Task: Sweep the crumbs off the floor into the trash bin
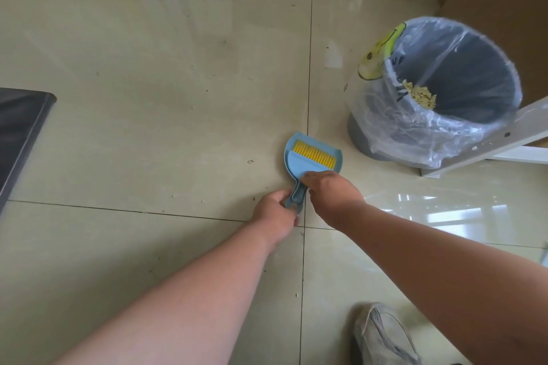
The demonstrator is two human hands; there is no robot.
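Blue plastic dustpan [299, 161] lies flat on the tiled floor [148, 127], just short of the trash bin [439, 89], pan mouth toward the bin side, handle running back toward the person. Yellow-bristled brush [315, 155] rests in the pan, bristles showing across its far edge. Left hand [277, 210] has its fingers curled around the end of the handle. Right hand [327, 188] is laid over the brush's back at the pan's neck; fingers are hidden under the palm, so whether it grips or merely rests cannot be told. The right hand is the nearer of the two to the bin. Bin is grey, lined with a clear bag, and holds a pale heap of crumbs [419, 95] against its near inner wall. A few stray specks [251, 161] remain on the tiles on the side of the pan away from the bin. Judged: most of the sweeping looks done.
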